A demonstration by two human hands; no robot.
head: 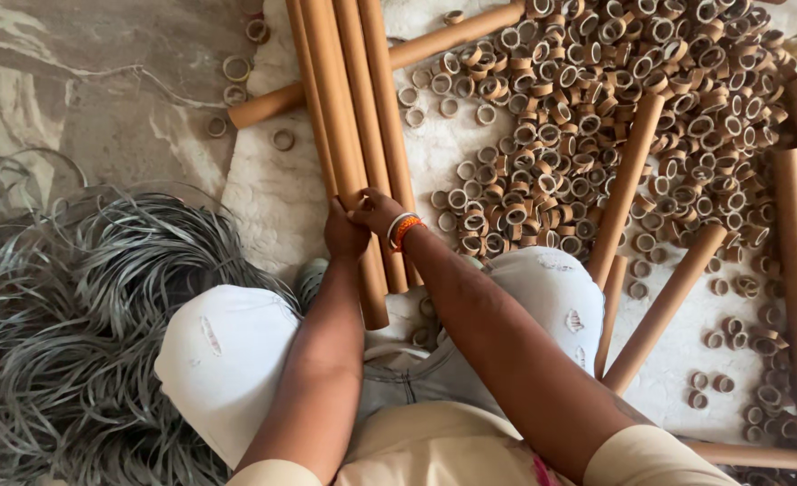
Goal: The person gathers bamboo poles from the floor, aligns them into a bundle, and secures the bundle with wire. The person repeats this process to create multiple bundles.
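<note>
A bundle of long brown cardboard tubes [344,99] lies lengthwise in front of me, running from the top of the view down to my knees. My left hand [344,234] wraps around the tubes from the left. Right beside it, my right hand [377,211] grips the same bundle; its wrist wears white and orange bangles. The near tube ends rest between my knees, which are covered in white cloth.
A big heap of short cardboard rings [597,108] covers the white mat [272,198] on the right. More long tubes [628,180] lie across and beside the heap. A tangle of grey strips [65,315] fills the floor at left. Several loose rings [236,68] lie near the mat's top-left.
</note>
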